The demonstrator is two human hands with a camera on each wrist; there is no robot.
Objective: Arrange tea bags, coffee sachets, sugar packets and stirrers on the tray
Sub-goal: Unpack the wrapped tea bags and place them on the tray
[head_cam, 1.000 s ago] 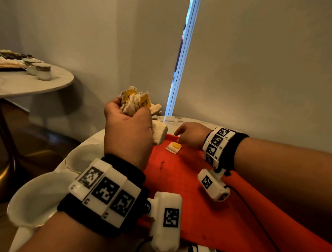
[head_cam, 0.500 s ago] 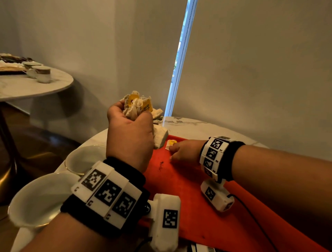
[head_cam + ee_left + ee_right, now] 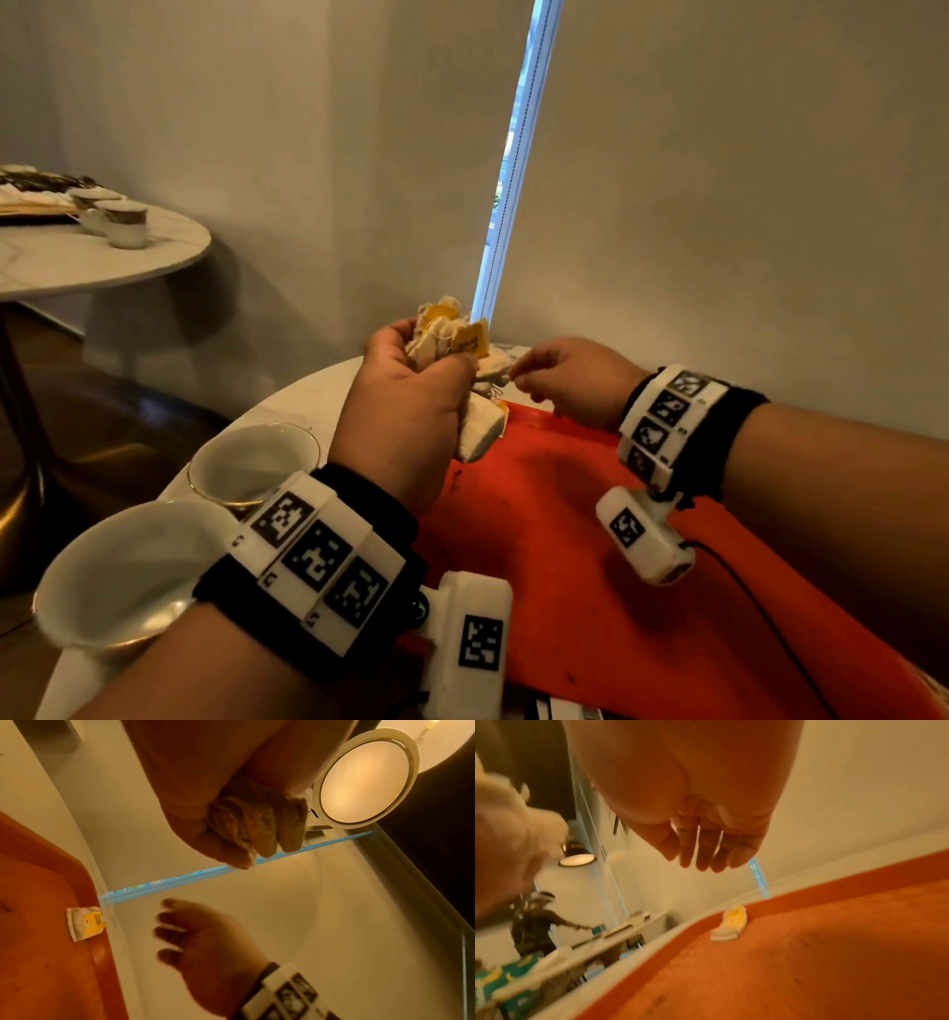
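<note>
A person stands at a round white bench (image 3: 308, 406) carrying a red tray (image 3: 590, 539). The left hand (image 3: 405, 406) is raised above the tray's far left corner, fingers curled tight round a crumpled bunch of tea bags (image 3: 452, 334) with yellow tags, which sticks out above and below the fist. The right hand (image 3: 570, 380) hangs just to the right of the bunch at about the same height, its loosely curled fingertips pointing left toward the bags. In the head view they look almost touching, and whether a thread is already pinched cannot be told. The right wrist view shows the fingers relaxed with nothing plainly in them. One tea bag (image 3: 730, 925) already lies flat on the tray at the far edge, near the corner, below both hands, its yellow tag facing up. The relation that matters: the bunch lies directly left of the right hand, close by, so the right hand is likely the one to draw the next bag sideways out of the left fist and carry it down to the tray beside the bag already laid there. Two white cups (image 3: 251, 462) stand on the bench left of the tray. A second round table (image 3: 102, 257) with small cups sits further left.
</note>
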